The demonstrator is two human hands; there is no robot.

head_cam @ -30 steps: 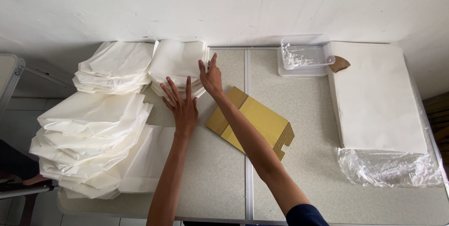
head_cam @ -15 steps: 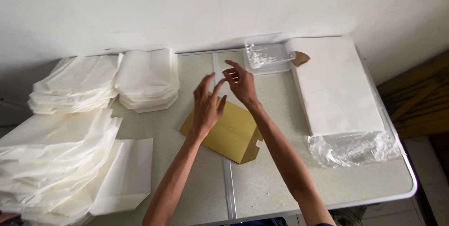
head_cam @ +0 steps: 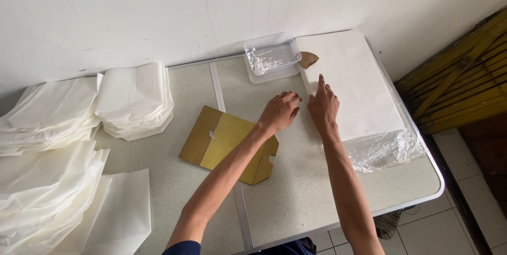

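Paper stack (head_cam: pixel 351 83) is my landmark, at the table's (head_cam: pixel 296 191) right end. Right hand (head_cam: pixel 323 106) rests on its near-left edge, index finger straight, grasping nothing. Left hand (head_cam: pixel 279 112) just left of the stack, fingers loosely curled, empty. To lift a single sheet, I'd peel from the corner. Gold flattened box (head_cam: pixel 227 143) lies further left.

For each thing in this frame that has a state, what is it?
Left hand: empty, fingers curled, beside the paper stack.
Right hand: empty, forefinger on the stack's edge.
Paper stack: flat, plastic wrap peeled back.
Gold box: folded flat.
Plastic tub: open.
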